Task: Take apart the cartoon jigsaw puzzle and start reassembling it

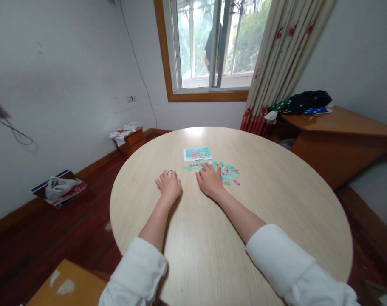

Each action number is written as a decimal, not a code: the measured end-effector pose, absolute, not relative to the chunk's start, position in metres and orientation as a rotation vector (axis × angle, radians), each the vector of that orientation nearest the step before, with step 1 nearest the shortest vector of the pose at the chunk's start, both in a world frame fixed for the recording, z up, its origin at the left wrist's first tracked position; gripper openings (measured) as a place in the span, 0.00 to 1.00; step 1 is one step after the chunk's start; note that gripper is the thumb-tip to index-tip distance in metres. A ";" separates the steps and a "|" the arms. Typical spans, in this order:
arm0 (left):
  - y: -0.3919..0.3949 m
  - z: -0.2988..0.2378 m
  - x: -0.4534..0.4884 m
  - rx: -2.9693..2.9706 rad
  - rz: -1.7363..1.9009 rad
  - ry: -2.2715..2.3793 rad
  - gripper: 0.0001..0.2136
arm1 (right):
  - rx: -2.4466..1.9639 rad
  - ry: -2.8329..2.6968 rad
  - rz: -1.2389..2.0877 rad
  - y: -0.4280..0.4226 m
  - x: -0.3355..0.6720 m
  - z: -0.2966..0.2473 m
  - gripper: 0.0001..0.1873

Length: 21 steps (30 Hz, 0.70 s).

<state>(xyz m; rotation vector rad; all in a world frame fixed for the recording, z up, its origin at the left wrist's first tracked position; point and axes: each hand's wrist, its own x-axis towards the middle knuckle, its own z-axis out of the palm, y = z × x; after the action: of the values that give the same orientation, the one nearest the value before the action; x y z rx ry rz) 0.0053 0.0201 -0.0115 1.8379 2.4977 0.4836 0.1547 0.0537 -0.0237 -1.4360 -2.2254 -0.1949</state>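
On the round table (276, 204) lies a loose pile of small jigsaw puzzle pieces (230, 172), mostly turquoise with some pink and yellow. My right hand (210, 179) rests at the pile's near left side, fingers spread over the closest pieces. Off to the left, my left hand (169, 185) lies on the tabletop with its fingers apart. A small dark-marked piece (170, 171) shows at its fingertips; whether they touch it I cannot tell. Just beyond the pile sits a picture sheet (198, 154) with colourful cartoon figures on turquoise.
A wooden desk (336, 127) piled with dark cloth (309, 101) stands at right. Behind the table are a curtain (281, 51) and a window, with a person (209, 46) partly visible outside. A plastic bag (57, 187) lies on the left floor; a brown box (69, 284) is at lower left.
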 end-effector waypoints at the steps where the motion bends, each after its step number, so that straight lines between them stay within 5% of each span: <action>1: 0.021 -0.013 0.006 1.842 0.479 2.512 0.17 | -1.460 -2.198 -0.201 0.055 0.155 -0.025 0.18; 21: 0.027 -0.025 0.036 2.256 0.465 2.178 0.20 | -1.458 -2.478 0.055 0.076 0.143 -0.021 0.24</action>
<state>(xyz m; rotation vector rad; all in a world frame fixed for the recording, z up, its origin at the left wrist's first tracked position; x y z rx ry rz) 0.0362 0.0275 -0.0250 2.2560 2.1777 0.4653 0.1427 0.0758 -0.0214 -1.4576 -2.4776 0.0549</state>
